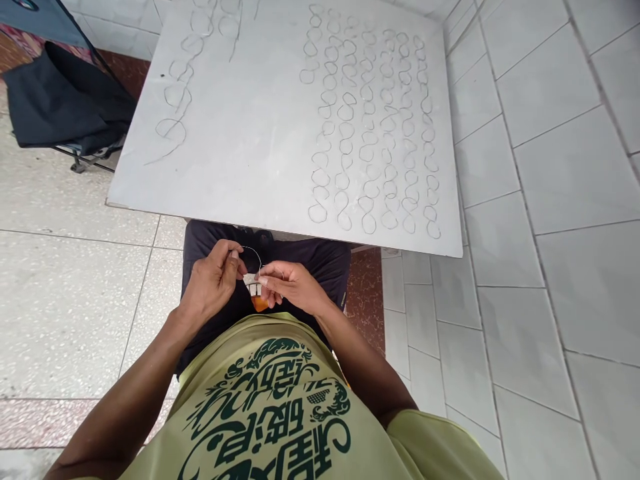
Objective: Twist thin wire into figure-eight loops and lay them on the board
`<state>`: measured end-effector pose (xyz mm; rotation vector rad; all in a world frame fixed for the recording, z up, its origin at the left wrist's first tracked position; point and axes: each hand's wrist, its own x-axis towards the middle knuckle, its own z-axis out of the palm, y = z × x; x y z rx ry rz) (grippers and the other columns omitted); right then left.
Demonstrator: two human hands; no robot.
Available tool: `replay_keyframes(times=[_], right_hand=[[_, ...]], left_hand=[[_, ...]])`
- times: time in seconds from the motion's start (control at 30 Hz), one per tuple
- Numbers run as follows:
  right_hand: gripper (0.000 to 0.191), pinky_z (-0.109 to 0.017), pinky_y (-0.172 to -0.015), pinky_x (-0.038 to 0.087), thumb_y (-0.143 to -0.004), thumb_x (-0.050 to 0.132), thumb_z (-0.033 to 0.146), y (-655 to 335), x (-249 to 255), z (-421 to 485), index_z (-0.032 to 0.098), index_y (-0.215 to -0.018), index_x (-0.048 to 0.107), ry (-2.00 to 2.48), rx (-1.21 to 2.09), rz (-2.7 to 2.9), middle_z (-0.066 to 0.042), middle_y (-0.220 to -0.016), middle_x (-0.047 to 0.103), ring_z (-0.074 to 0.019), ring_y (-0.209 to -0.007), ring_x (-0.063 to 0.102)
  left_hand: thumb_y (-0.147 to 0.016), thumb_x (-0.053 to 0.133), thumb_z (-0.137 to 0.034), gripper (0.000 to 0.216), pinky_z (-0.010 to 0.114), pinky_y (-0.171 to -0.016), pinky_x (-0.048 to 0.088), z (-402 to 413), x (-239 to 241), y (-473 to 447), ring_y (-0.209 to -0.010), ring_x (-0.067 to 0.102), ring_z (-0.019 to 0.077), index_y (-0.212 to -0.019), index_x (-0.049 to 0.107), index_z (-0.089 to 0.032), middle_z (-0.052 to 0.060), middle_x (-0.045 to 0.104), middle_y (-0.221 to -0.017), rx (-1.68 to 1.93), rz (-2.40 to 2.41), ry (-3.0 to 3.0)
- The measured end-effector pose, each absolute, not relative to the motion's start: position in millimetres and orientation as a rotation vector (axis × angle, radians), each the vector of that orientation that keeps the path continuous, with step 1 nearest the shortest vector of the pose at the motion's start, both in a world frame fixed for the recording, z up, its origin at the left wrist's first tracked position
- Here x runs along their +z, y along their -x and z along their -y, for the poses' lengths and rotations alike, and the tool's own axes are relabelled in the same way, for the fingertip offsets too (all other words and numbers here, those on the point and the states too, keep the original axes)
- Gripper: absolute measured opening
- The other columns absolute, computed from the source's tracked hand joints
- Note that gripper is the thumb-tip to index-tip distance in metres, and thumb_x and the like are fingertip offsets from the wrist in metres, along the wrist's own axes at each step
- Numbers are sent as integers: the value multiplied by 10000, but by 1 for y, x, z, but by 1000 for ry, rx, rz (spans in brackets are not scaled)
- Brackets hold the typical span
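Note:
Above my lap, a thin curved wire [257, 253] runs between my two hands. My left hand [214, 272] is closed, with thumb and forefinger pinching one end of it. Thumb and fingers of my right hand [289, 285] pinch the wire lower down, and a small loop of it shows above the fingers. Beyond my hands, the white table [245, 193] carries rows of thin wire pieces bent into figure-eight shapes [370, 140] on its right side. Larger looped wires [173, 127] lie toward its left side.
The table's near edge sits just past my knees. To the right rises a white tiled wall [565, 167]. A folding chair with dark cloth [70, 100] stands at the far left on the speckled floor [75, 300]. Something orange [259, 304] shows between my legs.

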<state>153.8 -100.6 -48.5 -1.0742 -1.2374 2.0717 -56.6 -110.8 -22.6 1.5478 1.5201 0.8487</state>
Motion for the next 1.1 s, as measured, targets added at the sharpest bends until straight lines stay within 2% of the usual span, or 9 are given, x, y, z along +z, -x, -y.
replay_keyframes(times=[0.13,0.27,0.4,0.47,0.6,0.67,0.8,0.87,1.1], right_hand=[[456,-196,-464,438,-948,660,600,-153,-46,100,169,-1098,662,1070,2030,1196,-1,-728,714,-108,-514,647],[592,-214,-417,425,-985,508,712,-151,-42,103,153,-1111,655,956,2186,1030,-73,-831,751,-163,-559,714],[655,-229,-411,434,-967,488,754,-145,-40,108,149,-1157,656,882,2363,852,-111,-918,759,-207,-617,747],[625,-221,-393,397,-966,523,727,-142,-42,111,150,-1155,669,868,2391,786,-69,-853,717,-179,-570,708],[517,-196,-374,260,-961,602,653,-136,-47,117,150,-1030,702,941,2298,727,22,-699,557,-81,-458,518],[483,-193,-386,219,-966,612,629,-134,-50,119,154,-965,697,959,2244,739,33,-679,523,-62,-452,452],[479,-199,-390,158,-964,612,627,-133,-55,120,157,-918,688,969,2213,781,36,-665,506,-52,-442,395],[490,-204,-391,151,-951,619,645,-133,-55,119,161,-899,680,986,2217,804,37,-648,505,-56,-441,382],[472,-208,-425,189,-904,685,646,-133,-49,118,181,-858,618,996,2187,844,69,-619,451,-57,-463,390]], left_hand=[[-1069,443,-373,235,300,-731,579,108,-21,62,-707,711,167,-1171,594,-224,7,720,-811,783,-1549,-1659],[-1072,426,-343,237,293,-739,563,106,-19,63,-731,714,167,-1196,593,-229,-1,720,-816,765,-1585,-1753],[-1065,419,-295,239,303,-731,551,107,-22,62,-737,718,175,-1239,568,-226,1,721,-852,739,-1641,-1897],[-1066,413,-282,245,304,-719,549,108,-26,61,-730,718,176,-1254,557,-221,3,719,-858,727,-1643,-1938],[-1080,402,-291,257,305,-713,566,109,-30,62,-727,717,174,-1265,563,-214,14,727,-880,712,-1593,-1945],[-1081,414,-301,280,332,-782,590,108,-29,64,-811,735,191,-1283,581,-201,53,750,-987,710,-1559,-1988],[-1070,464,-313,393,441,-1056,552,101,-24,71,-1213,681,269,-1427,569,-186,144,679,-1367,698,-1431,-2201],[-1069,472,-324,398,464,-1093,534,98,-22,75,-1277,649,286,-1418,601,-180,150,672,-1393,671,-1352,-2293],[-1071,481,-396,338,383,-904,612,96,-29,78,-1011,773,257,-1232,719,-218,108,796,-1174,632,-1424,-2273]])
